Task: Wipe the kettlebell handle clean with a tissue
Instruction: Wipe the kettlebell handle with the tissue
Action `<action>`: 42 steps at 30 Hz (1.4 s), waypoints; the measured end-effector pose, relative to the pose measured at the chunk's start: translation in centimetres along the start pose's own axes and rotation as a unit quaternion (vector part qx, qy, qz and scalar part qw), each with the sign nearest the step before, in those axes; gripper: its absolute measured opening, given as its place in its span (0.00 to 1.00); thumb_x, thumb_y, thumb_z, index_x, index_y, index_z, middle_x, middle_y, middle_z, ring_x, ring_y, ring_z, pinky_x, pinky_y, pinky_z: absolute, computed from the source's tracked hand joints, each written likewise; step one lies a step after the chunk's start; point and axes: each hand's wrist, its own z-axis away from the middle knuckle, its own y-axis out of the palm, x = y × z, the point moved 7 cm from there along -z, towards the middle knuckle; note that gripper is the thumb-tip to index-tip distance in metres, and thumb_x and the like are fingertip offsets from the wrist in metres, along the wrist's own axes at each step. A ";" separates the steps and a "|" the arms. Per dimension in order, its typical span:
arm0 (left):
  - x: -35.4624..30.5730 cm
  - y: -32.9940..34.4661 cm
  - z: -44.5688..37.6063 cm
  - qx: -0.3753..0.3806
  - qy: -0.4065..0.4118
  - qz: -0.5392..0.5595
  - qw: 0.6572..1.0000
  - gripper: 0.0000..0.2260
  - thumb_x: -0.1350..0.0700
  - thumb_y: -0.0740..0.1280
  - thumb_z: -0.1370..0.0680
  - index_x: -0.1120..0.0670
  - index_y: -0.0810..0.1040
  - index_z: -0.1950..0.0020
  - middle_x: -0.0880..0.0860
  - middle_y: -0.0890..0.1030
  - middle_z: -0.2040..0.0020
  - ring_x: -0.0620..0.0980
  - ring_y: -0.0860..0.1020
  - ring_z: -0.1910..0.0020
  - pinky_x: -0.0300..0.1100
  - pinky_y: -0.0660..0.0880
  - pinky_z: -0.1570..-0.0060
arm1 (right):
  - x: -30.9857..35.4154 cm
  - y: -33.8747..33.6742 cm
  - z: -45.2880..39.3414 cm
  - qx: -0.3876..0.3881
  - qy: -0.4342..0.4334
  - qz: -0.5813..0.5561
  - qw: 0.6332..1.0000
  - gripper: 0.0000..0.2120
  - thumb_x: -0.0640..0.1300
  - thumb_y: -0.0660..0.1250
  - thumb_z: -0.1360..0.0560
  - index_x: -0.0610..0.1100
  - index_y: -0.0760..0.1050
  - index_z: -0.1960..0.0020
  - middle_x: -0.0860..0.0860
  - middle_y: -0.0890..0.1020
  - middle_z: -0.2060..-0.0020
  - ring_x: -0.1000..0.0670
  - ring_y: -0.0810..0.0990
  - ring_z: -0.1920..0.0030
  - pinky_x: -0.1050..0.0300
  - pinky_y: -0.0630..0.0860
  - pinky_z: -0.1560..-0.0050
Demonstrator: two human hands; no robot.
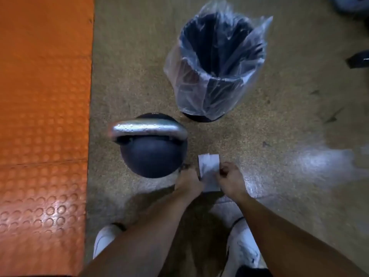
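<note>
Both hands meet low in the centre of the view over a white tissue (208,170). L hand (188,181) grips its left edge w/ fingers curled round it; R hand (231,181) pinches the right edge, fingers curled in. Tissue sits stretched between the two, top part showing above the knuckles, bottom edge just below them. It looks folded, but blur makes that hard to confirm. Kettlebell (153,154) stands on the speckled floor (279,116) just left of the L hand, dark round body, silver handle (148,127) across the top w/ small beads or spots on it. Tissue is near the kettlebell body but apart from the handle. Beyond the tissue, a dark bin (217,62) lined w/ a clear plastic bag stands upright, close to the kettlebell's far right side. Orange studded mat (44,116) covers the left strip of the view. White shoes (242,248) show at the bottom, either side of the forearms.
</note>
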 end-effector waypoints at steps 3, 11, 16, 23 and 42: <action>1.2 0.3 -0.6 -0.048 -0.081 0.044 0.995 0.18 0.49 0.71 0.23 0.56 0.76 0.37 0.55 0.81 0.43 0.55 0.80 0.44 0.46 0.77 0.50 | -1.3 0.8 -0.5 -0.026 0.041 0.007 0.999 0.09 0.49 0.69 0.24 0.45 0.78 0.47 0.52 0.80 0.56 0.51 0.79 0.57 0.72 0.65 0.67; 1.2 0.9 -2.7 -0.048 -0.089 0.096 0.990 0.12 0.53 0.73 0.25 0.54 0.79 0.43 0.52 0.82 0.45 0.51 0.80 0.47 0.45 0.78 0.48 | -1.1 1.3 -0.3 0.015 0.122 -0.045 0.991 0.04 0.45 0.72 0.26 0.46 0.83 0.58 0.48 0.84 0.61 0.47 0.82 0.58 0.61 0.68 0.68; 1.1 1.8 -2.7 0.065 -0.108 0.232 0.964 0.13 0.54 0.75 0.28 0.48 0.76 0.47 0.49 0.82 0.48 0.49 0.80 0.48 0.44 0.78 0.50 | -0.6 -0.7 -0.2 0.027 0.191 -0.259 0.946 0.03 0.37 0.72 0.28 0.41 0.78 0.58 0.45 0.81 0.64 0.46 0.78 0.62 0.56 0.72 0.64; -4.3 -3.9 5.1 0.259 -0.114 0.455 0.844 0.16 0.50 0.72 0.23 0.55 0.81 0.38 0.55 0.85 0.45 0.55 0.83 0.43 0.50 0.78 0.39 | 6.2 -5.9 5.6 0.102 0.191 -0.379 0.900 0.16 0.40 0.68 0.28 0.35 0.81 0.43 0.35 0.85 0.50 0.35 0.84 0.50 0.44 0.79 0.52; -11.8 -24.9 15.0 -0.017 0.148 0.437 0.887 0.10 0.65 0.66 0.21 0.55 0.86 0.51 0.56 0.86 0.54 0.52 0.83 0.62 0.42 0.76 0.66 | 25.1 -17.5 14.7 0.025 -0.082 -0.434 0.897 0.14 0.23 0.60 0.23 0.35 0.76 0.63 0.39 0.83 0.47 0.44 0.83 0.56 0.56 0.80 0.66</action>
